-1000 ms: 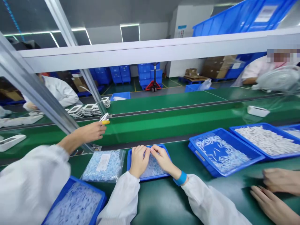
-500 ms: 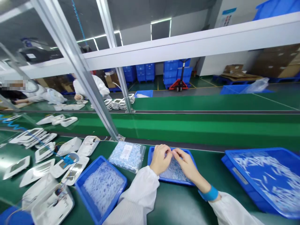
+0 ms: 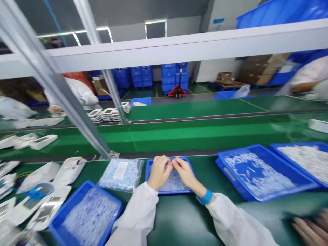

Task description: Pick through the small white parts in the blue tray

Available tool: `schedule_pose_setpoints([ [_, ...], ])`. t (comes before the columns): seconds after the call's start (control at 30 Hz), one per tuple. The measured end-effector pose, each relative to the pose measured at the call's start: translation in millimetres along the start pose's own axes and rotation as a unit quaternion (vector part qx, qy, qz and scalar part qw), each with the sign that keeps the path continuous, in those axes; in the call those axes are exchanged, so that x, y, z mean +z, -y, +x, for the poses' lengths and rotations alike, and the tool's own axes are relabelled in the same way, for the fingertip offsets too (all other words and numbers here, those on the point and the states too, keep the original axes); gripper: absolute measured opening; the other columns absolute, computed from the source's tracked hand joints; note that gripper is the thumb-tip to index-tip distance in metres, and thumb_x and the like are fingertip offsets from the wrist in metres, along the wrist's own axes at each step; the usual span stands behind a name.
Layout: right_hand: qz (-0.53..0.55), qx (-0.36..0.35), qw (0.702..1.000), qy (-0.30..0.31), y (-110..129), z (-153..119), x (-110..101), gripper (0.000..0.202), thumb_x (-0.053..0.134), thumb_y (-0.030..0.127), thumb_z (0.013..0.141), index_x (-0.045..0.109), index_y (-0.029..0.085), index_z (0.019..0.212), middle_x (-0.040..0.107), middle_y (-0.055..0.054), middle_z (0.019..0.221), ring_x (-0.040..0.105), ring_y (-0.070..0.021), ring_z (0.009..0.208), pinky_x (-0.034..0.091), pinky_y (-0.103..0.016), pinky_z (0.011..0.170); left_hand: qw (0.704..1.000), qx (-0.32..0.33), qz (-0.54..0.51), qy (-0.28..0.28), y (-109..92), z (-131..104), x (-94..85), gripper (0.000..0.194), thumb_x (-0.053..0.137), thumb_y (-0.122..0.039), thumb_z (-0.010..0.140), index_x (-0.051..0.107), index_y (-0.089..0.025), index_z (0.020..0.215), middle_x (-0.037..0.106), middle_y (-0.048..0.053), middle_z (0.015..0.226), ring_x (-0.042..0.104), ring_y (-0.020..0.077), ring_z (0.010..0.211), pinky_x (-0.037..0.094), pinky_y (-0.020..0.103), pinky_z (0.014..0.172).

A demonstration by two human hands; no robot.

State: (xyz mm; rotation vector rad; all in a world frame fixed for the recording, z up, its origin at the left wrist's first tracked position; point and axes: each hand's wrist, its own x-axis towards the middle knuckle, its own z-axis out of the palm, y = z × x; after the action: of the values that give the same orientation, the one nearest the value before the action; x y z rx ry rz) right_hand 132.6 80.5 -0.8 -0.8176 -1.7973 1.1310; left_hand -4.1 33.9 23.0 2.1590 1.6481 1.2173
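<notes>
My left hand [image 3: 159, 173] and my right hand [image 3: 186, 175] meet above a small blue tray [image 3: 176, 192] of tiny pale-blue and clear pieces [image 3: 174, 181]. The thumbs and fingers of both hands are pinched, tips close together. Whatever lies between the fingertips is too small to make out. A blue band [image 3: 205, 197] circles my right wrist. Left of the small tray lies a clear bag [image 3: 121, 174] of pale-blue pieces with a white label. Nearer to me, a larger blue tray [image 3: 118, 206] holds a layer of small whitish pieces.
At right stand a blue tray [image 3: 232, 175] of white strips and another tray [image 3: 280, 149] of white parts. Someone else's blurred hand [image 3: 311, 227] is at lower right. White plastic housings [image 3: 47, 212] with wires crowd the left. A metal post [image 3: 84, 121] rises behind the bag.
My view has turned to the right, bringing in the second right-hand tray and another person's hand. My hands stay pinched together over the small tray.
</notes>
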Motion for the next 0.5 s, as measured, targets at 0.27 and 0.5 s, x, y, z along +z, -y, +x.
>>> schedule_pose_setpoints([
  [0.27, 0.022, 0.003, 0.999, -0.040, 1.7, -0.3, -1.7, 0.041, 0.039, 0.048, 0.092, 0.045, 0.018, 0.066, 0.043, 0.003, 0.062, 0.041, -0.0108, 0.059, 0.032, -0.023, 0.057, 1.000, 0.011, -0.001, 0.015, 1.1, -1.1, -0.9, 0.025, 0.031, -0.028, 0.095, 0.055, -0.020, 0.098, 0.062, 0.005, 0.095, 0.054, 0.0177, 0.091, 0.036, 0.035, 0.083],
  [0.5, 0.029, 0.015, 0.999, -0.025, 6.2, -1.1, -4.6, 0.041, 0.039, 0.051, 0.091, 0.044, 0.018, 0.068, 0.041, 0.003, 0.064, 0.039, -0.0106, 0.061, 0.033, -0.022, 0.057, 0.997, 0.039, 0.062, 0.009, 6.3, 0.6, 2.3, 0.028, 0.035, -0.028, 0.094, 0.060, -0.019, 0.089, 0.063, 0.003, 0.085, 0.056, 0.0170, 0.083, 0.038, 0.033, 0.079],
])
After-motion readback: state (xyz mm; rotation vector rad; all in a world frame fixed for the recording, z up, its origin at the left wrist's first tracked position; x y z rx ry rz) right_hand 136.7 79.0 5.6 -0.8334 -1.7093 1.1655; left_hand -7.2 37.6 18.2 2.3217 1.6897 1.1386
